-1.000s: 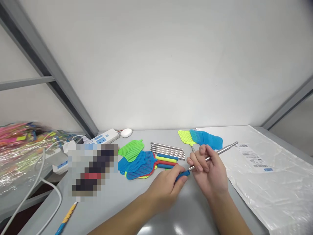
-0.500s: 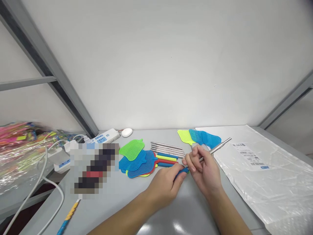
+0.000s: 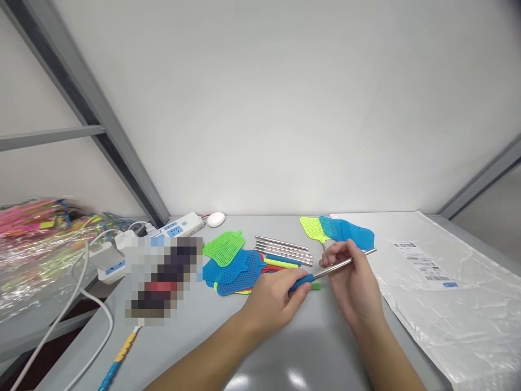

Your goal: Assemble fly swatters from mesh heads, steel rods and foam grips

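Note:
My left hand [image 3: 268, 301] is closed around a blue handle [image 3: 304, 281]. A shiny metal rod [image 3: 329, 269] lines up with the handle, and its near end meets the handle's end; how far it sits inside is hidden. Fingers of my right hand [image 3: 357, 290] are curled about the rod, whose tip sticks out past the hand. Blue flyswatter heads [image 3: 240, 277] and a green flyswatter head [image 3: 224, 247] lie in a pile left of my hands. Behind them are several loose metal rods [image 3: 280, 247] and coloured handles, among them a yellow handle [image 3: 281, 263].
More flyswatter heads, yellow [image 3: 312, 228] and blue [image 3: 354, 233], lie behind my right hand. A white plastic mailer [image 3: 439, 304] covers the table's right side. Leftward are a power strip [image 3: 179, 225], a white oval object [image 3: 215, 219], a pixelated object [image 3: 165, 282] and bagged colourful items [image 3: 36, 244].
The rod has tilted flatter and now lines up with the blue handle. My right hand has shifted slightly right, showing more rod between the hands. The view has turned slightly left.

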Demonstrator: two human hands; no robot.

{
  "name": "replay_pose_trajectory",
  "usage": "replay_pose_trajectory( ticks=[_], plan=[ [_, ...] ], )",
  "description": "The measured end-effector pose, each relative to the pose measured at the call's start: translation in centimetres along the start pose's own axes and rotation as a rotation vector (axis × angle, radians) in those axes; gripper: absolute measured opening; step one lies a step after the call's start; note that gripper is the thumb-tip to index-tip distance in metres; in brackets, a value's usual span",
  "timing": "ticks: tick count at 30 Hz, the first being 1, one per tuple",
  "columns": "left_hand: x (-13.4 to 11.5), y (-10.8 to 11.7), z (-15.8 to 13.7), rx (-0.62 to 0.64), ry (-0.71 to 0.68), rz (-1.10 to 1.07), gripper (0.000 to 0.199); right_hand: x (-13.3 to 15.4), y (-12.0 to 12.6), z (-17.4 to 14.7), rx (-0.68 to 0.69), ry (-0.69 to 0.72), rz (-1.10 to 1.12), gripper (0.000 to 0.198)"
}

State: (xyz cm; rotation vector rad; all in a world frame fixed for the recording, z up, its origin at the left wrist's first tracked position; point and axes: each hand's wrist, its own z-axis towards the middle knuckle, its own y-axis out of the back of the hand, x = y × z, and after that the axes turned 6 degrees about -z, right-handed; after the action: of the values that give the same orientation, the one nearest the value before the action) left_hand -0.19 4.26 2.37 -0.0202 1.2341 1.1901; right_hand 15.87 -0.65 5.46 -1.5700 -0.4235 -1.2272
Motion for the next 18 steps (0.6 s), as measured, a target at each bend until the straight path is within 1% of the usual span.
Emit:
replay_pose_trajectory(
  ticks=[2,4,7,8,10,12,14,18],
  plan=[
    [0.0,0.1,0.0,-0.043,0.008,-0.089,0.024,-0.2,0.1,0.0,-0.088,-0.007,-0.098,0.036],
    [-0.2,0.3,0.2,-0.126,0.054,-0.304,0.03,-0.6,0.1,-0.2,-0.119,-0.042,-0.225,0.044],
    [-0.7,0.7,0.6,-0.298,0.146,-0.808,0.047,-0.9,-0.2,-0.7,-0.059,-0.088,-0.332,0.058],
    [-0.9,0.9,0.9,-0.346,0.17,-0.965,0.053,-1.0,-0.3,-0.8,-0.035,-0.101,-0.336,0.06],
    [-1.1,1.6,1.4,-0.408,0.218,-1.196,0.059,-1.0,-0.6,-0.9,-0.004,-0.133,-0.328,0.059],
    [-1.1,2.4,1.9,-0.434,0.286,-1.343,0.061,-1.1,-0.8,-1.1,0.019,-0.161,-0.33,0.056],
    [-0.9,3.2,2.1,-0.447,0.345,-1.446,0.062,-1.3,-0.9,-1.2,0.048,-0.168,-0.343,0.053],
    [-0.3,4.0,2.1,-0.428,0.405,-1.543,0.065,-2.2,-0.7,-1.5,0.111,-0.167,-0.357,0.051]
  ],
)
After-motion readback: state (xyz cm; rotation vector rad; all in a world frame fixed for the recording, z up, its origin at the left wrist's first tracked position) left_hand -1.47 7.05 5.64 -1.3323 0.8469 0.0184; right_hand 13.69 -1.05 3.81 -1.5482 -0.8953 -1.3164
